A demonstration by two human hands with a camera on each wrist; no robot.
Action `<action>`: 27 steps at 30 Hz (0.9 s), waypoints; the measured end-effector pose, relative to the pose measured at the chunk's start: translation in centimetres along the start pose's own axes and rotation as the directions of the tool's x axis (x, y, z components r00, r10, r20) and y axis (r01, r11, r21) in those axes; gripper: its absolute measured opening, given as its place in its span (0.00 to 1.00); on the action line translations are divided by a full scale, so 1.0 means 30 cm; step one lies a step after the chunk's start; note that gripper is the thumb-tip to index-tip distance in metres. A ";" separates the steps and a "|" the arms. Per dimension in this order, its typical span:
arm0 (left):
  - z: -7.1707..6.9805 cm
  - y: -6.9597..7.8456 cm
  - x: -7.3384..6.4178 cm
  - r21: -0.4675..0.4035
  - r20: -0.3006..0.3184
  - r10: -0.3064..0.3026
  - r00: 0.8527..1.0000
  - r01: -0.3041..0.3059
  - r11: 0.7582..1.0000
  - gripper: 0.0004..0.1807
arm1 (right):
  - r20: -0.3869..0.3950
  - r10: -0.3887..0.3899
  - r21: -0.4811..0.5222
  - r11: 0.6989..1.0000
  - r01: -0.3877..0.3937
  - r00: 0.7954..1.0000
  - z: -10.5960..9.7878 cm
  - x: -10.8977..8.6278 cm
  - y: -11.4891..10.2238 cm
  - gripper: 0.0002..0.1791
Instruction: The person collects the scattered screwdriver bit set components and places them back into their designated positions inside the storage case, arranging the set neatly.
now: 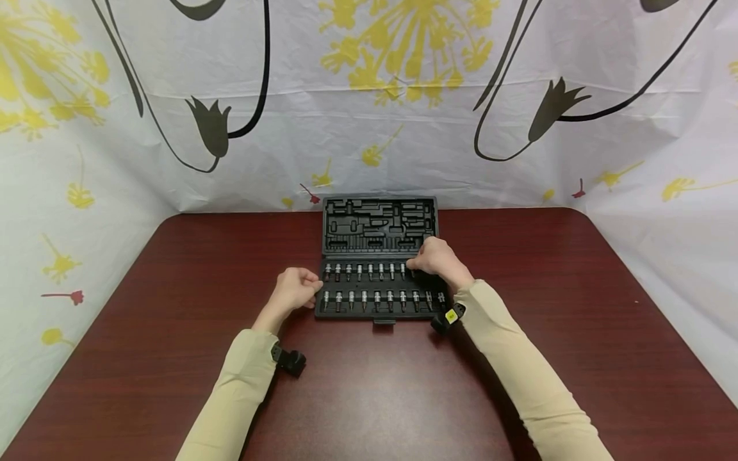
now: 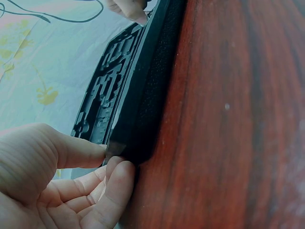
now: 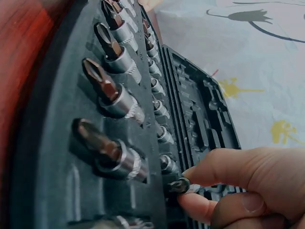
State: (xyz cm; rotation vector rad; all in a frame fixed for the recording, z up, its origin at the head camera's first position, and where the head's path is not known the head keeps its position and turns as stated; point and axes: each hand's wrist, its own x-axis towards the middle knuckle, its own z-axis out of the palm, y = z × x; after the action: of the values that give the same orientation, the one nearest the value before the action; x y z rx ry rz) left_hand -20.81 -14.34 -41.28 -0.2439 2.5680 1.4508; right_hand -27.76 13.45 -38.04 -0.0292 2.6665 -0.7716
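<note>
A black plastic bit socket case [image 1: 369, 285] lies unfolded on the table. Two rows of silver bit sockets fill its near half; in the right wrist view a large bit socket [image 3: 112, 150] shows its dark tip. My left hand [image 1: 292, 289] grips the case's left edge between thumb and fingers, as the left wrist view shows up close. At the right end of the far row, my right hand [image 1: 438, 261] pinches a small bit socket [image 3: 181, 185] between thumb and forefinger, right at its slot. The other fingers curl below it.
The case lid [image 1: 377, 224], with moulded recesses, lies folded back toward the wall. A latch [image 1: 384, 322] sticks out at the case's front. The dark red wooden table [image 1: 375, 397] ends at a white patterned cloth [image 1: 369, 153] behind the case.
</note>
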 end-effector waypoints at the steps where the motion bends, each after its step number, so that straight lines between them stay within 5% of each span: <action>1: 0.000 0.001 0.000 0.000 0.002 0.000 1.000 0.000 1.000 0.09 | -0.004 0.003 -0.020 1.000 -0.003 1.000 -0.002 -0.001 -0.003 0.29; 11: 0.000 0.000 0.001 -0.006 0.002 0.001 1.000 -0.001 1.000 0.09 | -0.030 0.034 -0.148 0.988 -0.038 0.999 -0.022 0.004 0.011 0.18; 27: -0.010 0.010 -0.004 0.006 0.004 0.017 1.000 -0.017 1.000 0.10 | 0.074 0.070 -0.291 0.956 -0.045 0.995 -0.079 0.025 -0.023 0.20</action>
State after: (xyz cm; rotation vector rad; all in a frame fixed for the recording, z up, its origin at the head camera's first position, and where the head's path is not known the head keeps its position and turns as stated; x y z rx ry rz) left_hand -20.78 -14.43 -40.86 -0.2187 2.5768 1.4477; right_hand -29.36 13.98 -36.07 -0.0568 2.6639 -0.3492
